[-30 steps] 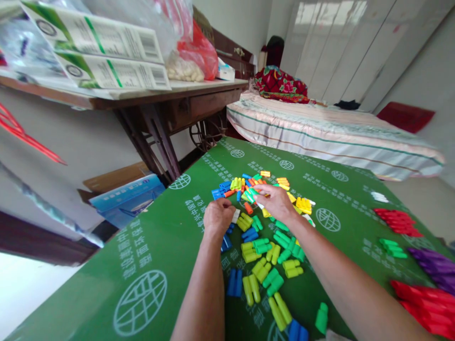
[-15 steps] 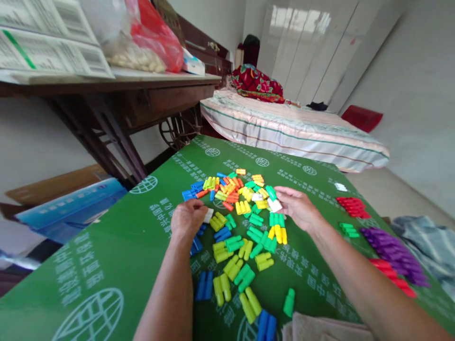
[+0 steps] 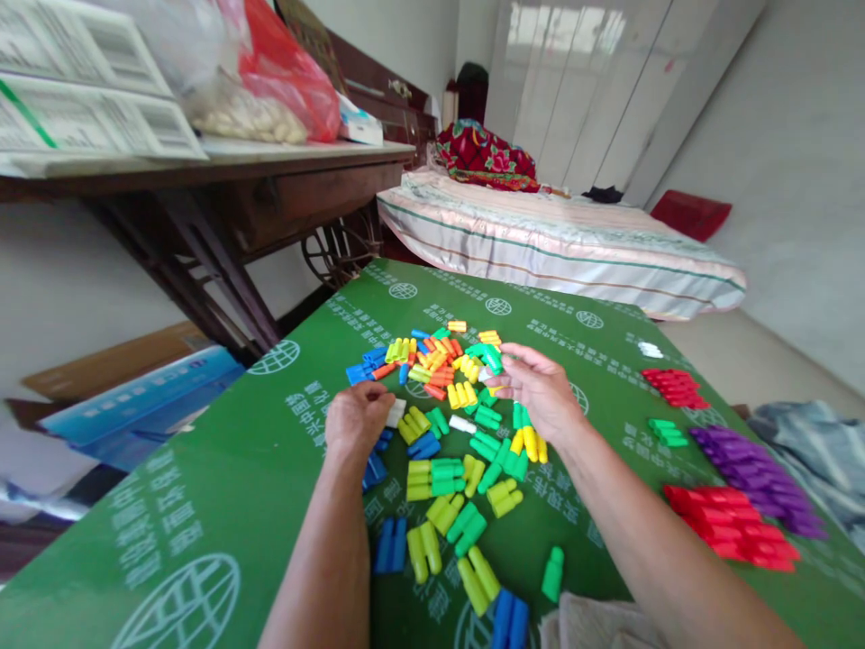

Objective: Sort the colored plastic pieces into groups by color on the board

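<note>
A: What've our hands got rn?

B: L hand (image 3: 355,419) is closed, thumb & fingers pinching a white block (image 3: 396,413) at the left side of the mixed pile (image 3: 441,374). R hand (image 3: 533,386) is half-curled, fingertips at a green block (image 3: 492,359) on the pile's far right; can't tell if we've gripped it or are only touching it.

A: OK, how do we handle the green one well?

B: Take it by its long sides, thumb opp. forefinger, & lift straight, no dragging, b/c the pile's crowded there. The green-and-yellow row (image 3: 531,442) is just below our R palm, so wrist up a bit or we'd prob. brush it.

A: And L hand?

B: Light pinch should do. Looks like smooth plastic, so maybe slick. Olive blocks (image 3: 414,424) are just beside it, so no sideways sweep.

A: Anything loose?

B: Yep, a loose white piece (image 3: 462,424) lies btwn our hands on the bench (image 3: 203,491); easy to nudge. Red blocks (image 3: 674,388) & purple blocks (image 3: 757,478) are well apart on the right, prob. no bother.
</note>
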`<state>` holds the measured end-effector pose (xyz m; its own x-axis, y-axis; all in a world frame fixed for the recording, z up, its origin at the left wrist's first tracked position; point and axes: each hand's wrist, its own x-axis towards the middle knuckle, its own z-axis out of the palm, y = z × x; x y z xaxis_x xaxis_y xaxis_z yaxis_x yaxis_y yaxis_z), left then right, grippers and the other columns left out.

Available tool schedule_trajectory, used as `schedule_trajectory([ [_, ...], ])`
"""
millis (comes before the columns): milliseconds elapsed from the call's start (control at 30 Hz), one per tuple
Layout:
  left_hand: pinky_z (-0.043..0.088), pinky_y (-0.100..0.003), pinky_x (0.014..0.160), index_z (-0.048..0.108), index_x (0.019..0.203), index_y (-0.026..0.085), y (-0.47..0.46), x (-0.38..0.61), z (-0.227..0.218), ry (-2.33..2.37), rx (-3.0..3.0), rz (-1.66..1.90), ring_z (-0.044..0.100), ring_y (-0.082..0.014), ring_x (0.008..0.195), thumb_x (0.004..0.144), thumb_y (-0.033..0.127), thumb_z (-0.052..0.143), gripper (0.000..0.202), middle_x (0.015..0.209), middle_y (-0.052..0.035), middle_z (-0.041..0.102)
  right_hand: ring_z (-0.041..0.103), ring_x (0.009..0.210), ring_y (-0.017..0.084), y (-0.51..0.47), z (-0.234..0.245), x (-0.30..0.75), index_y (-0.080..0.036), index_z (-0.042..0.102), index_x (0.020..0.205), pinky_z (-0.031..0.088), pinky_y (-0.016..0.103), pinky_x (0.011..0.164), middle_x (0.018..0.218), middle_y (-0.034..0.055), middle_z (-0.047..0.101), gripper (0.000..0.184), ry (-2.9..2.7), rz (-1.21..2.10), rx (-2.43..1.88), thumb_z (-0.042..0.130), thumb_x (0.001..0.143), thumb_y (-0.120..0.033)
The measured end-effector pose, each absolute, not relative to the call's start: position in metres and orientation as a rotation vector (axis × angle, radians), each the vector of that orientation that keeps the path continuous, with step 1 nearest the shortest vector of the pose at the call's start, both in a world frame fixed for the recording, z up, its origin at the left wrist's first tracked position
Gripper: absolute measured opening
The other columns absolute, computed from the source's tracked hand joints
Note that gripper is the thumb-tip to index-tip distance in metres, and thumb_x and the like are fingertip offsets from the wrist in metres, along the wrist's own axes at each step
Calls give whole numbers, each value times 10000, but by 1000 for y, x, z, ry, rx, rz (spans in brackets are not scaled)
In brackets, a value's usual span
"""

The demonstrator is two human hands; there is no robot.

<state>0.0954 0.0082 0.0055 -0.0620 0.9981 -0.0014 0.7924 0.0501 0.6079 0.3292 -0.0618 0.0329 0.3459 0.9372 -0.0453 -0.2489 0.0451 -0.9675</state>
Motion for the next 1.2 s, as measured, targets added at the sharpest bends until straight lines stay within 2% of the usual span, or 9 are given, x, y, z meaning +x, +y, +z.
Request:
schedule_trajectory([
  [133, 382, -268, 571, 680, 792, 211, 7, 96, 8, 1902, 1786, 656, 578, -192, 649, 688, 380, 496, 271, 707, -33, 671, 634, 569, 142, -56, 37, 390, -161, 672, 1010, 471, 226, 486, 710, 27, 685, 374, -931, 754, -1630, 692, 699, -367],
  [267, 369, -259, 537, 682, 785, 215, 7, 96, 8, 1894, 1782, 673, 570, -186, 617, 706, 409, 492, 283, 654, -23, 659, 661, 681, 151, -58, 32, 455, -207, 648, 1137, 501, 245, 585, 903, 53, 712, 354, -1186, 339, -2306, 497, 862, -372],
  [433, 360, -253, 536, 683, 770, 224, 7, 97, 11, 1914, 1774, 664, 560, -179, 609, 709, 418, 495, 276, 636, -15, 644, 647, 863, 235, -72, 26, 491, -240, 731, 905, 474, 298, 666, 922, 71, 710, 226, -1337, 229, -2609, 568, 802, -359],
  [567, 355, -265, 539, 687, 796, 214, 7, 98, 13, 1929, 1785, 649, 543, -181, 590, 723, 438, 480, 314, 642, -25, 638, 640, 724, 200, -74, 29, 499, -212, 734, 805, 441, 267, 598, 769, 62, 699, 298, -1536, 312, -2660, 523, 831, -421],
  [667, 354, -271, 546, 685, 802, 210, 7, 99, 14, 1925, 1798, 645, 532, -181, 584, 731, 443, 472, 324, 641, -23, 631, 617, 632, 159, -72, 35, 507, -213, 726, 951, 433, 248, 576, 743, 37, 695, 269, -1675, 376, -2607, 511, 843, -333],
  [767, 363, -267, 568, 685, 804, 211, 8, 99, 15, 1928, 1794, 633, 544, -185, 633, 717, 438, 497, 307, 689, -21, 642, 606, 645, 135, -70, 36, 513, -241, 686, 1098, 443, 221, 601, 759, -2, 693, 345, -1824, 453, -2519, 604, 764, -222],
  [933, 353, -267, 557, 684, 836, 211, 8, 99, 16, 1939, 1772, 627, 537, -186, 622, 720, 454, 489, 332, 663, -11, 631, 607, 706, 150, -69, 24, 514, -267, 676, 1124, 454, 230, 643, 773, -16, 681, 495, -1949, 500, -2443, 735, 634, -223],
  [1067, 353, -262, 569, 683, 832, 217, 7, 101, 18, 1945, 1780, 621, 532, -184, 631, 710, 445, 499, 318, 657, -2, 625, 610, 732, 156, -67, 17, 518, -255, 702, 1038, 453, 233, 649, 794, 2, 676, 375, -1902, 473, -2456, 714, 666, -214],
  [1200, 355, -264, 578, 688, 851, 225, 8, 102, 20, 1975, 1763, 592, 523, -189, 641, 703, 456, 501, 331, 665, -4, 610, 604, 588, 121, -67, 14, 532, -215, 673, 1053, 456, 208, 539, 748, 4, 660, 326, -1777, 611, -2498, 665, 728, -199],
])
